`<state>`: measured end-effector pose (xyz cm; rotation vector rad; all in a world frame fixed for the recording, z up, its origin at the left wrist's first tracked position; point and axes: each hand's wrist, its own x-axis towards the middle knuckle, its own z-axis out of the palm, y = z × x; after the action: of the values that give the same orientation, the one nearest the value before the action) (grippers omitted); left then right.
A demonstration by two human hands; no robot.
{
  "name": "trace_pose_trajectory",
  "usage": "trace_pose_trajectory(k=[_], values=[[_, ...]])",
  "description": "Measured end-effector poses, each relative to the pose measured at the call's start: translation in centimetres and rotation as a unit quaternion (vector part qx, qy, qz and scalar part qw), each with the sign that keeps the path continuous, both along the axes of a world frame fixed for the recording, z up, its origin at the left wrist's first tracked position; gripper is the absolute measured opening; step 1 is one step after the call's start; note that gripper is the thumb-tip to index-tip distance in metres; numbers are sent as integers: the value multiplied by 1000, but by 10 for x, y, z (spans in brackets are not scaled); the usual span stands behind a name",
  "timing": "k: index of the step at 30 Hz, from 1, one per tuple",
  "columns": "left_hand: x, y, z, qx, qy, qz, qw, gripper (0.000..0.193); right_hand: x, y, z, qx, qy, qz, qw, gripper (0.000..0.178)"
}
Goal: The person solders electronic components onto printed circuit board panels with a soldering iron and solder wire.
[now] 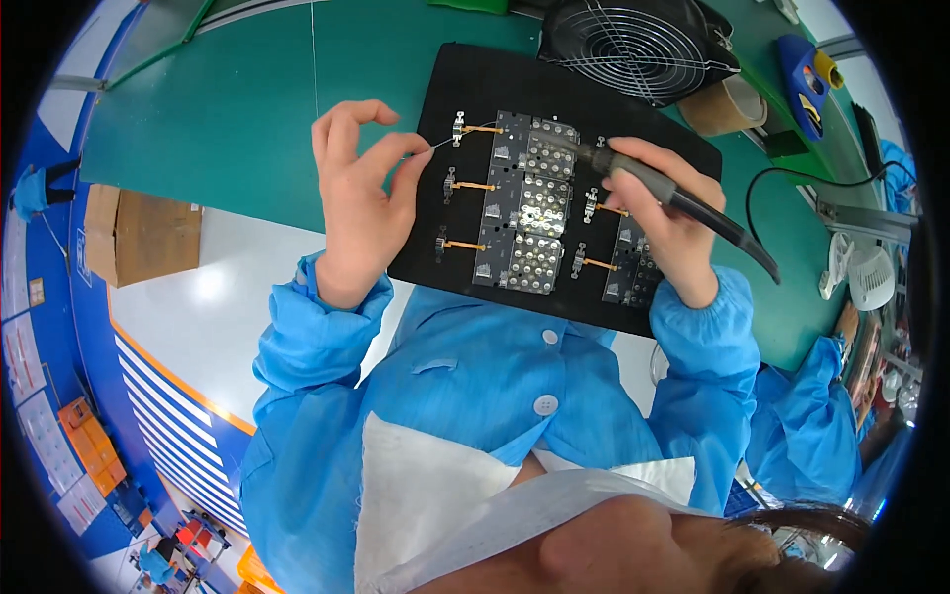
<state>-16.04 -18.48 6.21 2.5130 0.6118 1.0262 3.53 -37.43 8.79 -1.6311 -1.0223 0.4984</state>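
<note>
My left hand pinches a thin solder wire between thumb and forefinger, its free end reaching toward the top left connector on the black mat. My right hand grips a soldering iron by its dark handle, the tip pointing left over the top of the circuit boards. Several small dark boards with silver pad grids lie in a column on the mat, each with an orange flex strip and a metal clip on its left. More boards lie under my right hand.
A round black fan with a wire grille stands behind the mat. A roll of brown tape and a blue and yellow tool stand sit at the right. The green bench stretches left. A cardboard box is on the floor.
</note>
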Motion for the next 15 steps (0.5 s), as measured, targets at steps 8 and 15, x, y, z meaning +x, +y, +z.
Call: trace_pose_trajectory(k=[8, 15], values=[[-3, -3, -4, -8, -2, -11, 1000, 15, -5, 11, -12, -1, -101, 27, 995, 26], [-3, -5, -5, -13, 3, -19, 1000, 16, -6, 13, -12, -22, -104, 51, 993, 29]])
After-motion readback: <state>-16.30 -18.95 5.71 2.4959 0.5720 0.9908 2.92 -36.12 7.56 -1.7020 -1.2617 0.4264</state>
